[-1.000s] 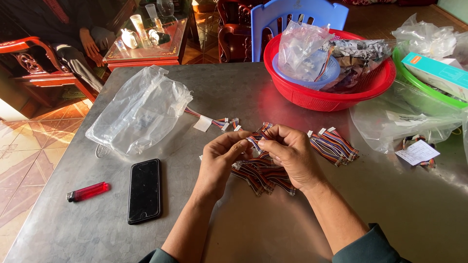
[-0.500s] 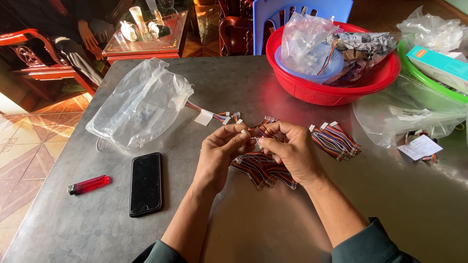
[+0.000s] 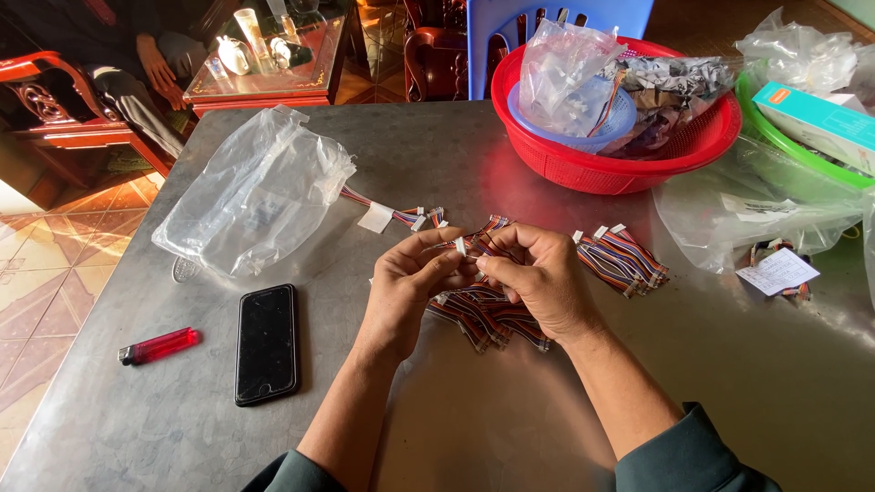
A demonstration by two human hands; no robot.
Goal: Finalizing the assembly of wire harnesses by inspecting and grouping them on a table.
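While both hands pinch one white connector, left hand and right hand hover over the ribbon-wire pile; seating it demands fine alignment.

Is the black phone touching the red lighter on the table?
Apart. The head view shows a strip of bare grey table between the black phone and the red lighter.

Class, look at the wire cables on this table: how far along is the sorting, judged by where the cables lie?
Looks done: a bundle of cables lies set apart beside the right hand. In hand: both hands, the left hand too, pinch a white connector between their fingertips. Left: a loose pile under the hands, and a few cables at the mouth of the clear bag.
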